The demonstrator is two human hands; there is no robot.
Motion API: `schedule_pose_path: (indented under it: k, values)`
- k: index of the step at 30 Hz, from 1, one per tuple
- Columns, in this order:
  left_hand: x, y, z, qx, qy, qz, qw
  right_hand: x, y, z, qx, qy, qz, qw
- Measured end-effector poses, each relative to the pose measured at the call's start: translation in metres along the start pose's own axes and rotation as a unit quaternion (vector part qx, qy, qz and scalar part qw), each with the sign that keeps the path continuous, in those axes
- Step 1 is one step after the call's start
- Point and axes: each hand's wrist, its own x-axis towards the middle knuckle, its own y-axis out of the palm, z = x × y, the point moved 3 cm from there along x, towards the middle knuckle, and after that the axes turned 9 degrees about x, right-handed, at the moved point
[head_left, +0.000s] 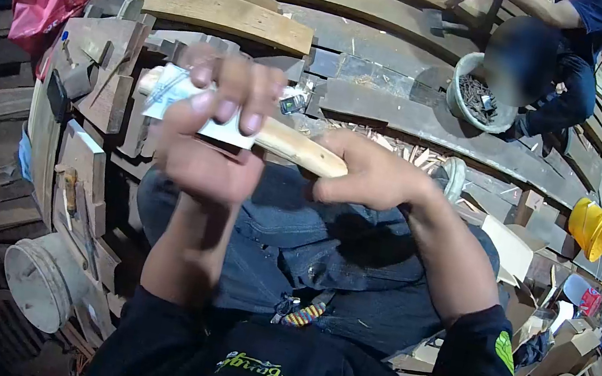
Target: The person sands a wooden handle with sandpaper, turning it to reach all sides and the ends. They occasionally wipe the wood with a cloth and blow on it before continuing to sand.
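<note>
My left hand, blurred by motion, is closed around a folded white printed sheet that looks like sandpaper. The sheet wraps a pale wooden stick. My right hand grips the stick near its right end, thumb along its side. The stick lies nearly level above my lap, its far left end just showing past the sheet. The sheet and fingers hide the part of it between.
Boards lie ahead. A pink bag and white bucket are left. A yellow bucket stands right. A co-worker sits by a tub of dark pieces. A chisel-like tool lies left.
</note>
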Motion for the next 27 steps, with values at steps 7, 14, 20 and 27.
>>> schedule_pose_path:
  k: [7,14,20,27]
  values:
    - [-0.003,0.009,0.011,0.038,-0.012,-0.003,0.999,-0.004,-0.001,0.014,0.073,0.043,0.048,0.995]
    - [-0.015,0.017,0.028,0.047,-0.068,0.048,0.995,-0.012,0.009,0.020,0.205,0.090,0.040,0.974]
    - [0.000,0.007,-0.007,-0.050,0.025,0.024,0.998,-0.012,0.012,0.015,0.370,0.152,0.163,0.902]
    - [-0.005,0.022,0.014,0.049,-0.028,0.101,0.993,-0.018,0.014,0.014,0.460,0.156,0.198,0.851]
